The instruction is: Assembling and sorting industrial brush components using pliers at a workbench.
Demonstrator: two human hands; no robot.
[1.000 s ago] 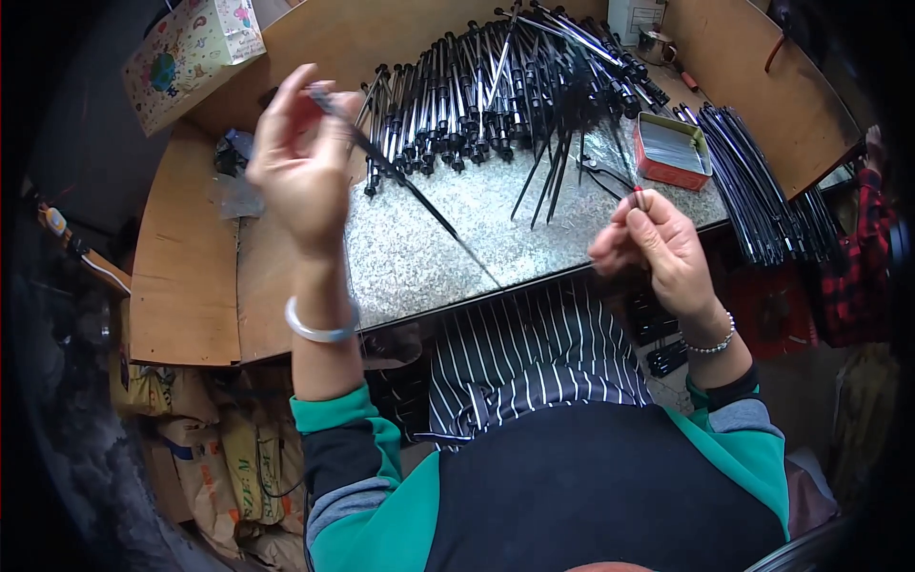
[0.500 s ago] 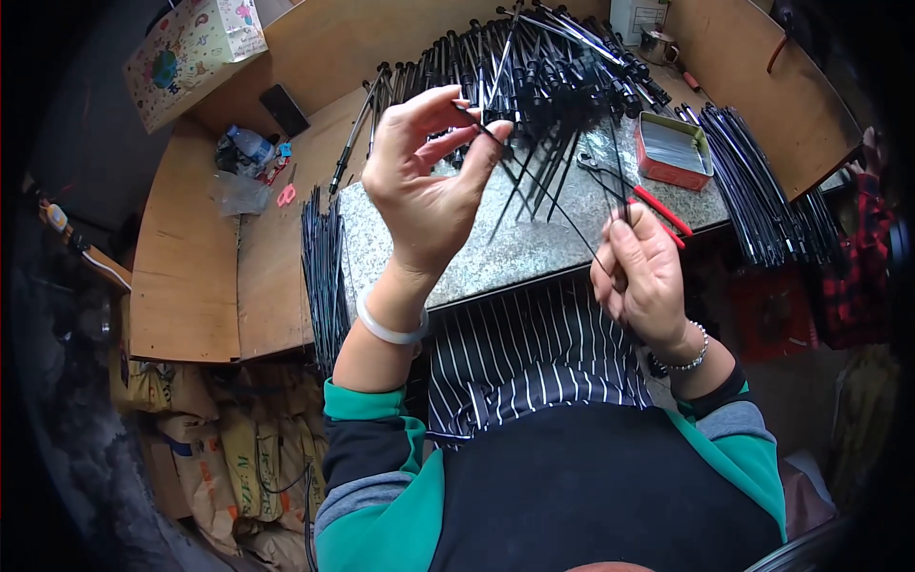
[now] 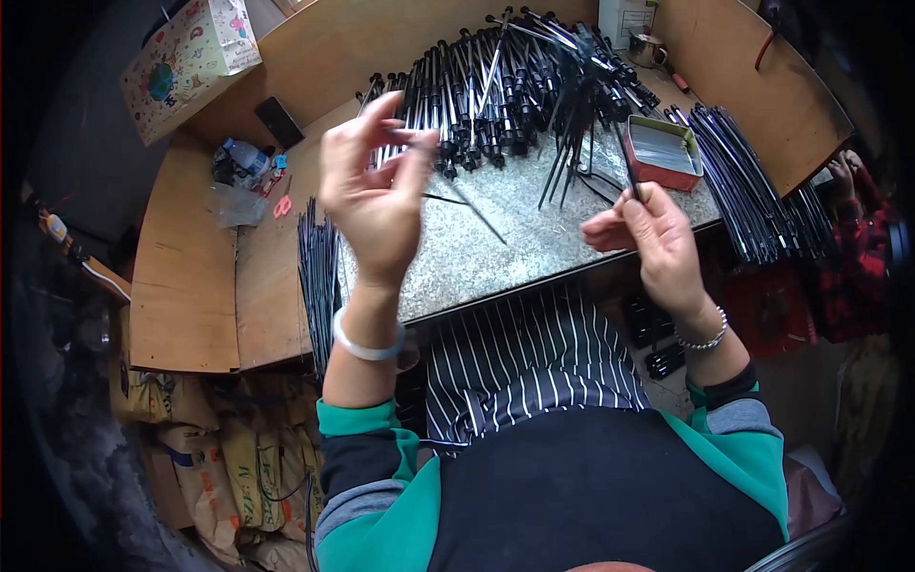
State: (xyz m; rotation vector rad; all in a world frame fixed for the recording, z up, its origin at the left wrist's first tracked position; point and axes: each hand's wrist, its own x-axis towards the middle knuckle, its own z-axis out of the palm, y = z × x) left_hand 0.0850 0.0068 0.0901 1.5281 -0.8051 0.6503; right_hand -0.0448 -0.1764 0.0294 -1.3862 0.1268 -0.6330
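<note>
The two hands are well apart above the speckled worktop [image 3: 534, 238]; the right hand [image 3: 664, 243] pinches a thin black rod [image 3: 629, 172] between thumb and forefinger, the rod rising away from them; the left hand [image 3: 376, 214] is blurred, so I cannot tell whether its fingers grip anything; a slim dark rod [image 3: 483, 219] slants just right of them. Just beyond the right hand stands a red tin [image 3: 670, 178], with a bundle of dark rods [image 3: 748, 186] to its right; beyond and between both hands spreads a big pile of rods [image 3: 467, 95], its near-left part hidden by the left hand; left of that hand lie another bundle [image 3: 316, 276], a pink tool [image 3: 282, 206], a bottle [image 3: 247, 157] and a dark phone [image 3: 278, 122].
</note>
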